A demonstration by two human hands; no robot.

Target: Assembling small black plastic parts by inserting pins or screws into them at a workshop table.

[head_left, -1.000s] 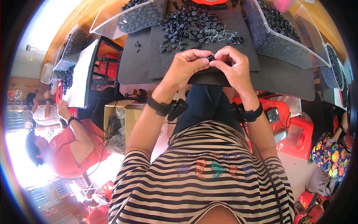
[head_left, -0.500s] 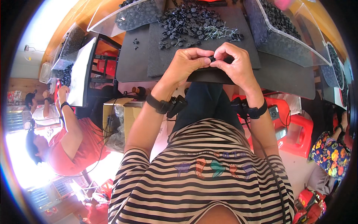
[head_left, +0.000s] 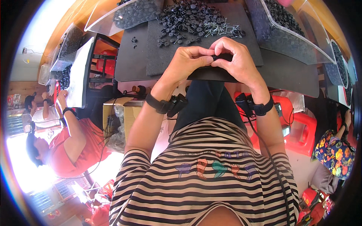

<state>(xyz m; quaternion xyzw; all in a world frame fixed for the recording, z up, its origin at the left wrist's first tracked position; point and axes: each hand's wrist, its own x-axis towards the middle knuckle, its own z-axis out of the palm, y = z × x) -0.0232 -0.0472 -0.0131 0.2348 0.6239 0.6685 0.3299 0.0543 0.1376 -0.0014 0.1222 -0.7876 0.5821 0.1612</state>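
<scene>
Black parts [head_left: 188,17] lie heaped on a dark mat [head_left: 155,56] between clear bins [head_left: 283,41].

Blk smooth table [head_left: 290,73], rounded near corners. On it, dk-grey flat rect. mat [head_left: 160,62]. On mat: big loose heap of sm. blk round plastic parts [head_left: 188,19], w/ thin silver metal screws [head_left: 220,29] scattered at heap's near R side. L of mat, on bare table: few tiny blk bits [head_left: 134,40]. Clear plastic R bin [head_left: 281,41] overlaps table's R side; can't tell if fully on it.
</scene>
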